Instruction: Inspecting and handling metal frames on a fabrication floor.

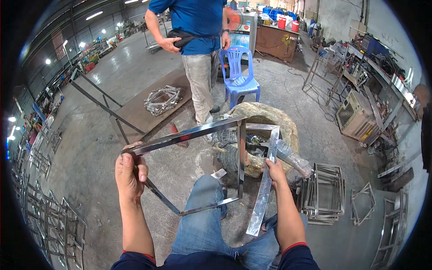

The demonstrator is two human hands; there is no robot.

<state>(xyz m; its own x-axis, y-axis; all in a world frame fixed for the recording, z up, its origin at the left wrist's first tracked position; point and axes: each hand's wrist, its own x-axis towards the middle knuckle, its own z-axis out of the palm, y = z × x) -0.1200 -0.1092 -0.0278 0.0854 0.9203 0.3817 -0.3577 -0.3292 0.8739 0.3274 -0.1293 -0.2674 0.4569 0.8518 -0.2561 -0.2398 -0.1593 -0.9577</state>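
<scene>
My left hand [129,173] grips one corner of a four-sided metal frame [241,164], its thumb lying on the near side. The frame is raised above my lap and made of shiny square tube. In my right hand [275,172] is a flat L-shaped metal square [260,204], fingers closed around its long leg. Its short leg reaches left toward the frame's far right corner; whether the two touch I cannot tell. My jeans-clad knee [198,207] lies below the frame. Beyond it sits an open woven sack [288,123], with plastic-wrapped rolls [292,157] at its mouth.
A person in a blue shirt [198,27] stands ahead, beside a blue plastic chair [238,72]. Stacked metal frames [321,193] stand at right, and more frames [54,229] at left. A brown board [135,103] bears a pile of metal pieces [163,100].
</scene>
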